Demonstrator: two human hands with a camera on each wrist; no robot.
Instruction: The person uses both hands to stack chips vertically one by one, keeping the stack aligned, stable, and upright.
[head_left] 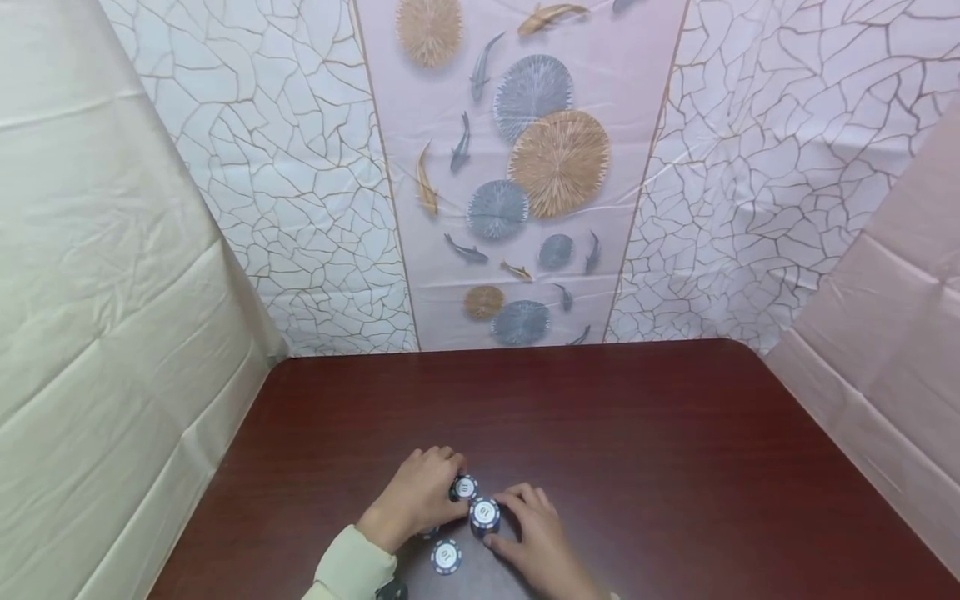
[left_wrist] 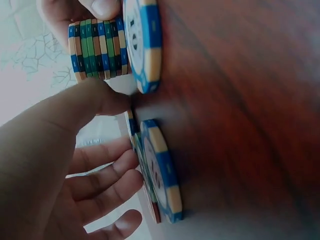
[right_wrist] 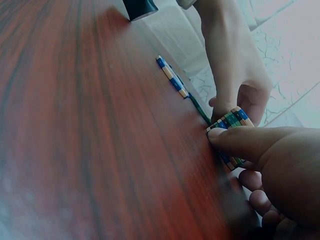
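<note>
In the head view my right hand (head_left: 543, 542) grips a stack of poker chips (head_left: 485, 517) between thumb and fingers. The stack has blue, green, black and tan edges in the left wrist view, and its top chip is marked 10. My left hand (head_left: 420, 496) is just left of it, thumb and forefinger at either side of another poker chip (head_left: 465, 487). A blue-and-white chip (head_left: 446, 557) lies flat on the table nearer me. Partly hidden beneath the left hand is one more chip (left_wrist: 162, 170), with green and red edges showing behind it.
The dark red wooden table (head_left: 637, 433) has rounded far corners. Patterned cloth (head_left: 525, 250) hangs behind it, and pale cloth hangs at the left (head_left: 112, 333) and right sides. A dark object (right_wrist: 140, 7) shows at the top of the right wrist view.
</note>
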